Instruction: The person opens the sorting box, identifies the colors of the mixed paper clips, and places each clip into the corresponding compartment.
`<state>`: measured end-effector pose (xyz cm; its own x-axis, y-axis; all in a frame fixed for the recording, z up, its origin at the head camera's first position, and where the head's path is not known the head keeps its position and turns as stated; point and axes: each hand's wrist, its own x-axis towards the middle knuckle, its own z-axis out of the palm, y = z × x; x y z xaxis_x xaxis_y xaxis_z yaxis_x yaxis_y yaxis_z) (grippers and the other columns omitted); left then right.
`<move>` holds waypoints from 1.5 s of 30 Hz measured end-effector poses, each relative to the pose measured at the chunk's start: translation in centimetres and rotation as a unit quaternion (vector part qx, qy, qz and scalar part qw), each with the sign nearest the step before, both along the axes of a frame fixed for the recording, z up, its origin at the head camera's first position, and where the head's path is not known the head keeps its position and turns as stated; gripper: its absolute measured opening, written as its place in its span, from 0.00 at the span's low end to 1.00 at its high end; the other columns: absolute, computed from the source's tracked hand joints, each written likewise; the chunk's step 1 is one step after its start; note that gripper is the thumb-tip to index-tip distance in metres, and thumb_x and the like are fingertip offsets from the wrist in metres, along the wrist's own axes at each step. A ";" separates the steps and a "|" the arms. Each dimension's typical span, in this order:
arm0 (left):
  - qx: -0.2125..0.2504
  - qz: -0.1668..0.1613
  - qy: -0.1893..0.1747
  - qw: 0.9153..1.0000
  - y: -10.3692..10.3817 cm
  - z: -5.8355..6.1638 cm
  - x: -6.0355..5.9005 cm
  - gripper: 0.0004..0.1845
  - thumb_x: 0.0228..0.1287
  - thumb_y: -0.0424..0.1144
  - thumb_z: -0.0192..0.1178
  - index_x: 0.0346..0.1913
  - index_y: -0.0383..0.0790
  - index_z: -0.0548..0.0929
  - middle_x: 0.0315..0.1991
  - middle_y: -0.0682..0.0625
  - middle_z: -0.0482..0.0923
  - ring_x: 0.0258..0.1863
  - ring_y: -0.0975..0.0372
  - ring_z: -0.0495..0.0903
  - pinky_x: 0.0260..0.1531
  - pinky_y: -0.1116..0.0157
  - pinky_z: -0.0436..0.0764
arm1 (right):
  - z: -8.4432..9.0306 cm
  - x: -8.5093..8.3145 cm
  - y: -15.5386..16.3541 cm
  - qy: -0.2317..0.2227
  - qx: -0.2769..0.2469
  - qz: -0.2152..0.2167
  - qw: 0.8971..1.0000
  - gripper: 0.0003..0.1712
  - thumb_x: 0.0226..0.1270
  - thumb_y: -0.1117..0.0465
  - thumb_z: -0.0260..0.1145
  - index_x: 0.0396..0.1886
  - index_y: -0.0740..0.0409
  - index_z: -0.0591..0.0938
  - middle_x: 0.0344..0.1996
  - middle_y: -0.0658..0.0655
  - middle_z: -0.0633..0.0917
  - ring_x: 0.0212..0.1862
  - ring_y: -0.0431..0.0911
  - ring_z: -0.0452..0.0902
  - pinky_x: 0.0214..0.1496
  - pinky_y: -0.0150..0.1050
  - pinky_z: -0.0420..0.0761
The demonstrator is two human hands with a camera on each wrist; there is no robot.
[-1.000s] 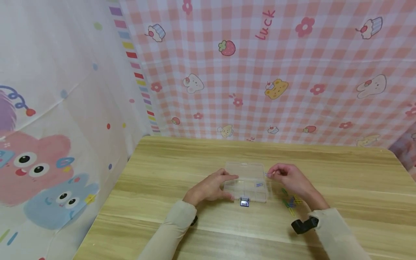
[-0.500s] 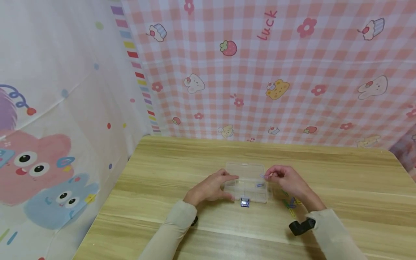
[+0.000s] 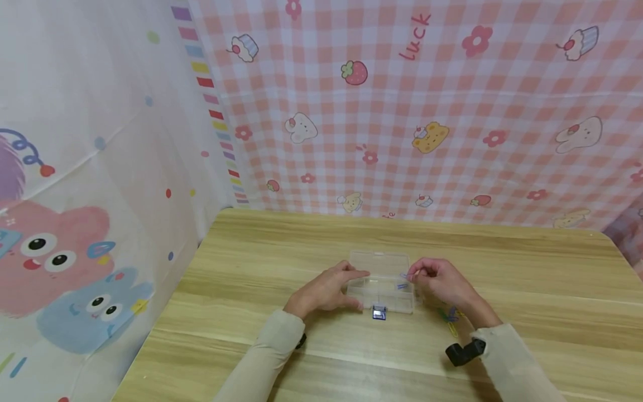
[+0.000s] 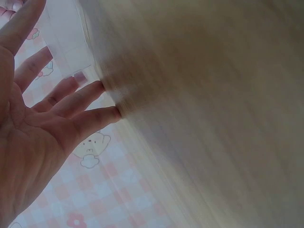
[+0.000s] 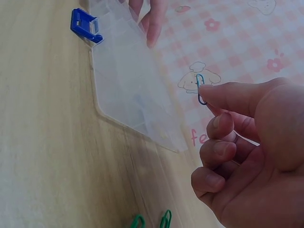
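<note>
My right hand (image 3: pixel 442 282) pinches a blue paper clip (image 5: pixel 199 79) between thumb and forefinger, above the right side of a clear plastic divided box (image 3: pixel 394 305). The box's lid (image 3: pixel 380 262) is folded back, away from me. One blue paper clip (image 3: pixel 402 286) lies in a right compartment. At the box's left side rests my left hand (image 3: pixel 326 287), thumb toward the front edge and forefinger reaching over the back part. Its fingers (image 4: pixel 78 100) look fairly straight in the left wrist view. A blue latch (image 3: pixel 379 312) sticks out from the box's front edge.
Right of the box, partly under my right forearm, lies a small pile of paper clips (image 3: pixel 453 317) in green, blue and yellow. Two green clips (image 5: pixel 165 219) show at the bottom of the right wrist view. The wooden table (image 3: pixel 281 240) meets a checked cloth (image 3: pixel 321 167) behind.
My right hand has moved left and slightly toward me, bringing the blue paper clip from beside the box to above its right side. The left hand and the box stay put.
</note>
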<state>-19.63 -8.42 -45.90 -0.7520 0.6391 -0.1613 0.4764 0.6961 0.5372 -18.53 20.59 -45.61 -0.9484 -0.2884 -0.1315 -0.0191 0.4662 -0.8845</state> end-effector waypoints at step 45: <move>0.001 0.000 -0.008 1.000 -0.1 0.1 0.0 0.38 0.60 0.51 0.70 0.73 0.54 0.68 0.62 0.50 0.69 0.51 0.63 0.72 0.54 0.64 0.75 | -1.7 4.2 8.7 -0.008 0.033 0.065 0.997 0.09 0.66 0.60 0.69 0.42 0.60 0.85 0.25 0.50 0.73 0.29 0.37 0.68 0.27 0.33 0.68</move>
